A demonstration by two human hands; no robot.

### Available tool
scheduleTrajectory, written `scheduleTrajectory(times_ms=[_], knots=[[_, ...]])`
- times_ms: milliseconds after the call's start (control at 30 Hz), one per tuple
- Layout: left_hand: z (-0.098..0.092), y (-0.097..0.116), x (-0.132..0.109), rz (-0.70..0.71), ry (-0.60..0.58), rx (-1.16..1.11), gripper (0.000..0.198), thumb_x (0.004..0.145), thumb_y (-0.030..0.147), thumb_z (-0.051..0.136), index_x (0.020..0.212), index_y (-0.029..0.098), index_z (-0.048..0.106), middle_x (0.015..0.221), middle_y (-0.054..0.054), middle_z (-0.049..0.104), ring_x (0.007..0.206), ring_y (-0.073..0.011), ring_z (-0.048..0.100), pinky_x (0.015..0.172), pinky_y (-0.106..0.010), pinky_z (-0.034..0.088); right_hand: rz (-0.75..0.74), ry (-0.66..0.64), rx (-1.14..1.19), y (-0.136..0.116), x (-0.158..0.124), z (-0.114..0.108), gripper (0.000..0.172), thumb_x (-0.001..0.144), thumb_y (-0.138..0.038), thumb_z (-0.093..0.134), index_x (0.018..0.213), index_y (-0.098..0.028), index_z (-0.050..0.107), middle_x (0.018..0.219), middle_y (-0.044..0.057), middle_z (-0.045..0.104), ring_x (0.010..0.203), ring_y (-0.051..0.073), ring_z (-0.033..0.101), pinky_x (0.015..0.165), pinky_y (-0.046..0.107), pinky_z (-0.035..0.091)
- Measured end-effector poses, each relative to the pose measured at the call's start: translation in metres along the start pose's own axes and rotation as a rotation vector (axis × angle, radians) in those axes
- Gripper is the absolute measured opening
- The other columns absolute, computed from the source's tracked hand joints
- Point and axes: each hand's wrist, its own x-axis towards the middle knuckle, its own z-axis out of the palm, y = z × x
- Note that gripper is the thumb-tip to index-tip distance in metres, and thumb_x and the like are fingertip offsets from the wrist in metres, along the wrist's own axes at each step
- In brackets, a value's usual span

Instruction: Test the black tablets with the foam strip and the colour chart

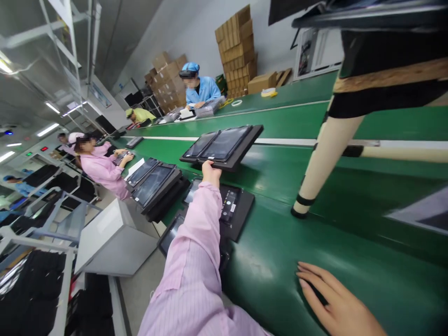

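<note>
My left hand (pixel 211 173), at the end of a pink sleeve, grips the near edge of a black tray (pixel 245 149) that carries two dark tablet screens (pixel 219 143). The tray is tilted and lifted slightly over the green conveyor belt (pixel 280 261). Below my arm lies another black tray (pixel 241 214) with a device in it. My right hand (pixel 332 303) rests flat on the belt at the lower right, fingers spread, holding nothing.
A stack of black trays with screens (pixel 154 186) sits to the left. Co-workers in pink (pixel 105 170), yellow-green (pixel 142 115) and blue (pixel 201 89) work along the line. Cardboard boxes (pixel 238 51) stand at the back. A cream post (pixel 325 158) leans over the belt. A grey box (pixel 112 238) stands beside it.
</note>
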Motion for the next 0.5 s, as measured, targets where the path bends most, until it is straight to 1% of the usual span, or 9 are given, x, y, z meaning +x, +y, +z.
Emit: scheduleTrajectory(times_ms=[67,133,200,233,300,367,433,467,500], knots=[[-0.004,0.018,-0.023,-0.020,-0.020,-0.036,0.035,0.096,0.037,0.061,0.123,0.015,0.059,0.118,-0.009,0.063,0.098,-0.0202,0.065,0.082,-0.039,0.058,-0.009,-0.001,-0.014,-0.001,0.002,0.001,0.041,0.095,-0.046,0.045,0.088,-0.021,0.076,0.110,0.007,0.069,0.085,0.018,0.071,0.064,0.024,0.061],[-0.011,0.035,-0.048,-0.020,-0.023,-0.071,0.034,0.096,0.037,0.061,0.122,0.015,0.060,0.117,-0.009,0.063,0.097,-0.0198,0.065,0.081,-0.039,0.059,0.017,-0.022,0.002,-0.003,0.004,0.002,0.044,0.093,-0.047,0.043,0.085,-0.020,0.077,0.109,0.009,0.069,0.087,0.020,0.071,0.061,0.026,0.060],[-0.018,0.053,-0.074,-0.023,-0.025,-0.101,0.034,0.096,0.037,0.061,0.122,0.015,0.060,0.116,-0.009,0.064,0.096,-0.0194,0.065,0.081,-0.038,0.059,0.056,-0.048,0.034,-0.007,0.006,0.002,0.046,0.089,-0.048,0.043,0.083,-0.019,0.077,0.109,0.010,0.069,0.091,0.022,0.071,0.061,0.028,0.060],[-0.022,0.062,-0.088,-0.027,-0.028,-0.114,0.033,0.096,0.037,0.061,0.121,0.015,0.060,0.115,-0.009,0.064,0.095,-0.0191,0.065,0.080,-0.038,0.058,0.077,-0.061,0.054,-0.009,0.007,0.001,0.046,0.087,-0.050,0.043,0.082,-0.019,0.077,0.109,0.011,0.069,0.093,0.024,0.071,0.064,0.031,0.061],[-0.031,0.081,-0.117,-0.041,-0.038,-0.138,0.031,0.096,0.038,0.062,0.117,0.015,0.061,0.111,-0.008,0.065,0.091,-0.0179,0.065,0.078,-0.036,0.058,0.129,-0.093,0.092,-0.012,0.007,-0.001,0.047,0.080,-0.054,0.045,0.080,-0.021,0.078,0.108,0.011,0.069,0.096,0.027,0.070,0.076,0.038,0.062],[-0.042,0.098,-0.148,-0.053,-0.052,-0.157,0.027,0.095,0.036,0.062,0.110,0.014,0.063,0.103,-0.006,0.065,0.085,-0.0160,0.065,0.074,-0.033,0.057,0.193,-0.130,0.133,-0.017,0.007,-0.004,0.047,0.074,-0.058,0.047,0.078,-0.023,0.079,0.109,0.010,0.069,0.098,0.030,0.069,0.087,0.045,0.059],[-0.058,0.112,-0.181,-0.053,-0.069,-0.172,0.015,0.094,0.028,0.061,0.097,0.013,0.063,0.090,-0.003,0.064,0.078,-0.0145,0.063,0.071,-0.031,0.056,0.269,-0.181,0.190,-0.025,0.007,-0.008,0.045,0.067,-0.062,0.050,0.073,-0.027,0.078,0.110,0.009,0.069,0.100,0.033,0.068,0.086,0.050,0.058],[-0.067,0.117,-0.198,-0.047,-0.075,-0.180,0.008,0.091,0.021,0.061,0.089,0.013,0.062,0.083,-0.002,0.062,0.075,-0.0140,0.062,0.070,-0.030,0.055,0.305,-0.212,0.230,-0.032,0.008,-0.010,0.044,0.064,-0.064,0.053,0.072,-0.029,0.078,0.108,0.008,0.070,0.100,0.034,0.068,0.084,0.051,0.058],[-0.077,0.120,-0.215,-0.037,-0.080,-0.189,0.003,0.085,0.013,0.060,0.082,0.014,0.060,0.076,0.000,0.059,0.072,-0.0139,0.061,0.069,-0.030,0.054,0.326,-0.220,0.266,-0.042,0.008,-0.014,0.044,0.062,-0.066,0.055,0.074,-0.030,0.077,0.105,0.008,0.071,0.098,0.035,0.069,0.081,0.051,0.059]])
